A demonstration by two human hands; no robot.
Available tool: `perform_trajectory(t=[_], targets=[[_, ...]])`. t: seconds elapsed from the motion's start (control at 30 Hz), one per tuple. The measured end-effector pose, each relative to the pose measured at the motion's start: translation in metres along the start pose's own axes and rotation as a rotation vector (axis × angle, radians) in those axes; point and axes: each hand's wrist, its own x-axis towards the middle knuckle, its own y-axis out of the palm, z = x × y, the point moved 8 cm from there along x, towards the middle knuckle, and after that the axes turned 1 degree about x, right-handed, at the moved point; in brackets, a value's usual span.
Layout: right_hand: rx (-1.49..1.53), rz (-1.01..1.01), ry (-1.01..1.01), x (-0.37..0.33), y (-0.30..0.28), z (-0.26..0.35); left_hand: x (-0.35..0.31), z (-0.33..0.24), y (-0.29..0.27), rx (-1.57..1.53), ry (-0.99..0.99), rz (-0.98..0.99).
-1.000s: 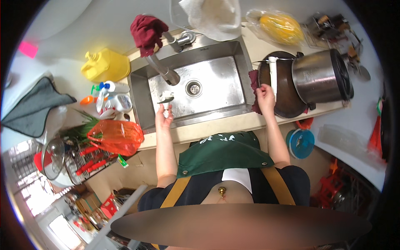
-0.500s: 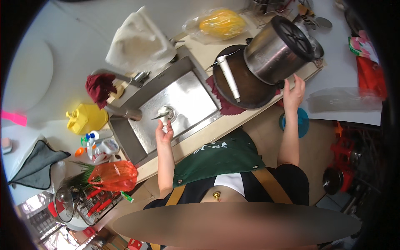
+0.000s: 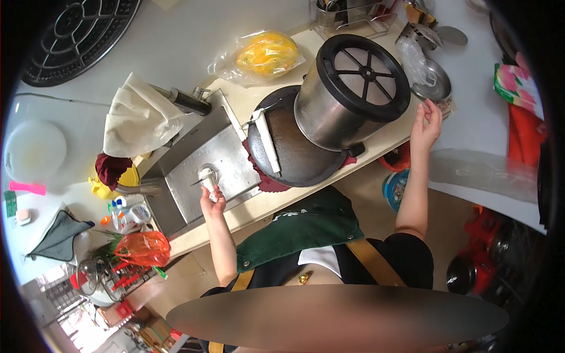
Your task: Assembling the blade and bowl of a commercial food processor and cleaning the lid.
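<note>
My left hand (image 3: 213, 201) grips a white-handled tool (image 3: 208, 177) over the steel sink (image 3: 235, 154). A thin grey metal part sticks out sideways at its top; its exact kind I cannot make out. On a round dark board (image 3: 282, 132) lies another white-handled tool (image 3: 268, 147) with a bent metal end. A steel cylinder with a black spoked top (image 3: 335, 103) stands on the board's right part. My right hand (image 3: 426, 125) is raised beyond the cylinder, fingers partly spread and holding nothing visible, near a metal bowl (image 3: 438, 82) at the counter's right end.
A yellow melon-like item in clear plastic (image 3: 268, 54) lies at the back of the counter. A pale cloth (image 3: 138, 117) hangs over the tap area. Left of the sink are bottles (image 3: 132, 215) and a red plastic bag (image 3: 144, 248). A blue basin (image 3: 395, 189) stands below right.
My view has shifted, bringing the counter's right end more into sight. My right hand has moved from the board's edge to beside the metal bowl. The left still grips its tool.
</note>
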Motion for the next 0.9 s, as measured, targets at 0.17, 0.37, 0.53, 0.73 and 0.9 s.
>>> perform_trajectory(t=[0.17, 0.37, 0.53, 0.73, 0.9], targets=[[-0.064, -0.138, -0.205, -0.012, -0.002, 0.048, -0.023, 0.013, 0.013, 0.013, 0.075, 0.056], [0.688, 0.998, 0.171, -0.173, 0.101, 0.092, -0.031, 0.022, -0.007, -0.14, 0.092, -0.105], [1.11, 0.487, 1.948, -0.307, 0.148, 0.008, -0.038, 0.015, -0.013, -0.197, 0.131, -0.048], [1.389, 0.293, 1.792, -0.298, 0.164, -0.004, -0.056, -0.003, -0.034, -0.201, 0.126, -0.089], [1.661, 0.07, 1.754, -0.278, 0.164, 0.006, -0.062, -0.027, -0.044, -0.138, 0.18, -0.029]])
